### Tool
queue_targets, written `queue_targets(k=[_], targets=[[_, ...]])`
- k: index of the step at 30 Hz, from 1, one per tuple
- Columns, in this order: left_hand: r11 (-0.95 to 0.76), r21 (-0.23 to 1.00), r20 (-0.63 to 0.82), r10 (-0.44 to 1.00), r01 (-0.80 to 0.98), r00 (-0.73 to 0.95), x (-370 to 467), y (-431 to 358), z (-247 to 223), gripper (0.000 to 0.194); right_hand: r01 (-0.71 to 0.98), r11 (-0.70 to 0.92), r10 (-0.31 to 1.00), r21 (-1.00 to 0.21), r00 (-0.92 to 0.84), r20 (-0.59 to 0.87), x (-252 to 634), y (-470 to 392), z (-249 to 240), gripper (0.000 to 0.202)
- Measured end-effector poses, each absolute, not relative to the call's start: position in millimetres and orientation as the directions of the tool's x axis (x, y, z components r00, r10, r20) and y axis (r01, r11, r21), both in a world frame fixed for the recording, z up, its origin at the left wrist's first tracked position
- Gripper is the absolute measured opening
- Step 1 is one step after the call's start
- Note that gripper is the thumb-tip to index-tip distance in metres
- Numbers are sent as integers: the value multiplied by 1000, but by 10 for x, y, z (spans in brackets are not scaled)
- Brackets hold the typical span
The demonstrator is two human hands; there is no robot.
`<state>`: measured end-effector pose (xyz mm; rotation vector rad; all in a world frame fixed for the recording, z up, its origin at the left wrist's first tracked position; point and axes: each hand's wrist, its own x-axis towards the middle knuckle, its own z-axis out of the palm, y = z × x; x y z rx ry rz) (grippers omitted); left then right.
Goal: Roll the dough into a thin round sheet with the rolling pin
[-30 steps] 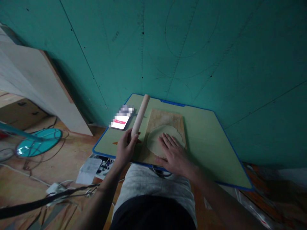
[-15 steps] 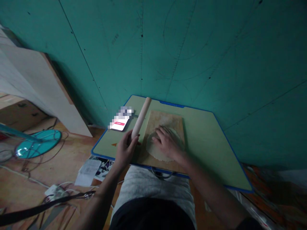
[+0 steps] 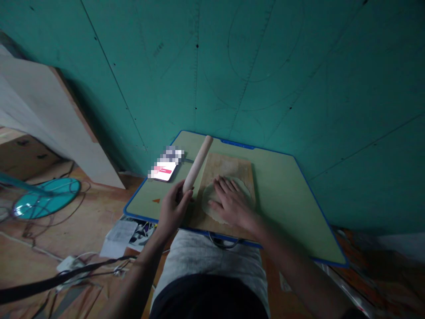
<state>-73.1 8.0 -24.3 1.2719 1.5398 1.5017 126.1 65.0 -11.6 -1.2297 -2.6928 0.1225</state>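
Note:
My left hand [image 3: 174, 203] is wrapped round the lower end of a pale wooden rolling pin [image 3: 198, 164], which slants up and to the right beside the cutting board. On the wooden board [image 3: 229, 163] lies a thin, roughly round sheet of dough [image 3: 210, 195]. My right hand [image 3: 231, 201] rests flat on that dough, its fingers spread and pointing away from me. Part of the dough is hidden under the palm. White flour marks show on the board beyond the dough.
The board sits on a small green table with a blue rim [image 3: 305, 177], against a green wall [image 3: 265, 66]. A lit phone [image 3: 169, 165] lies at the table's left. Papers [image 3: 118, 237], cables and a power strip [image 3: 71, 268] are on the floor at left.
My right hand's fingers have straightened and spread on the dough, where before they were bent at its far edge. The dough's far edge now lies flat. The rolling pin has shifted slightly right.

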Motion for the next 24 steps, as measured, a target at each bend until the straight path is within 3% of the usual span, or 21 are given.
queue_targets(k=[8,13,15,18,21,24], targets=[[-116,963,194,925,243,-327,-738,90,-256,47,731,669,743,-138,-665,77,1402,296,-85,76],[-113,954,203,925,277,-322,-739,95,-252,44,609,722,653,-329,-757,34,1632,201,42,64],[-115,952,208,924,285,-320,-741,93,-252,44,607,694,677,-387,-733,64,1729,300,59,57],[-122,946,222,918,299,-328,-745,89,-252,44,702,623,770,-345,-627,117,1764,504,6,55],[-119,944,224,916,309,-333,-748,85,-256,44,772,586,808,-247,-582,97,1649,525,-47,66],[-112,940,223,916,322,-334,-749,87,-270,44,663,701,695,-262,-718,42,1516,335,15,82]])
